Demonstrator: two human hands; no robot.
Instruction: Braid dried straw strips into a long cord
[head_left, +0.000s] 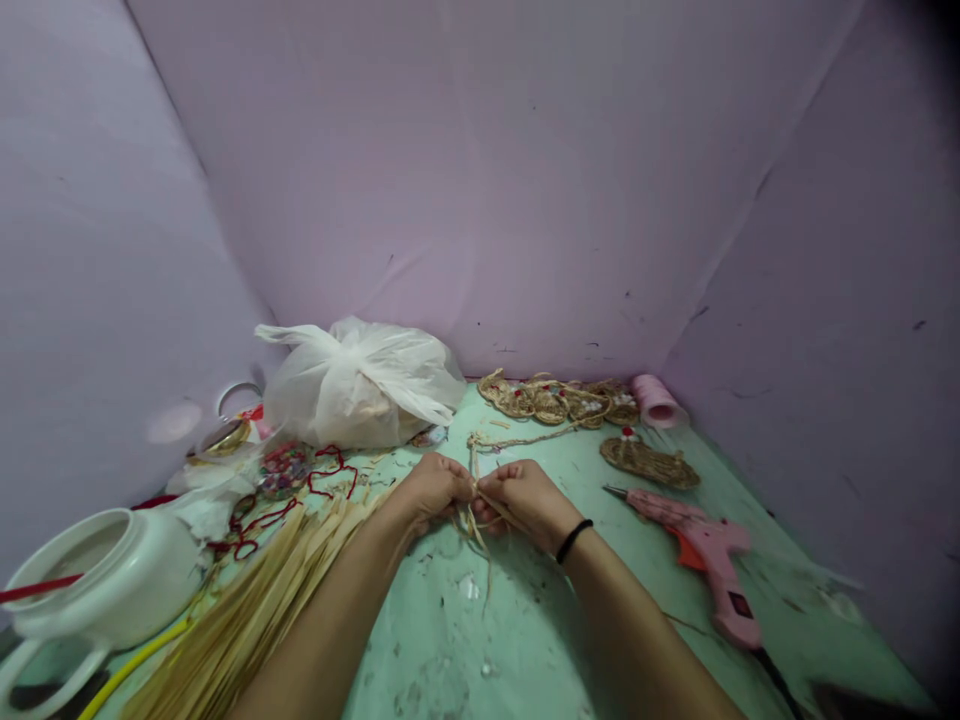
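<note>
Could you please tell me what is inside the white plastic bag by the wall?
Something beige shows dimly through the white plastic bag, too veiled to identify. Anything else inside is covered by the bag's folds and gathered top, so I cannot tell.

I see my widest room over the scuffed mint-green tabletop (480, 680), between the bare left forearm (330, 600) and right forearm (637, 610). On the right, a lane runs between the right hand (529, 492) and the pink plastic glue gun (712, 550), its metal nozzle jutting leftward. On the left, a sheaf of flat straw-coloured strips (262, 590) and a round white pot (142, 570) block me. Beyond the hands, a thin tan braided cord (536, 440) crosses my path; farther back, a knotted translucent plastic bag (360, 390) and a row of brown woven straw pieces (551, 403) leave me a slim gap.
</note>
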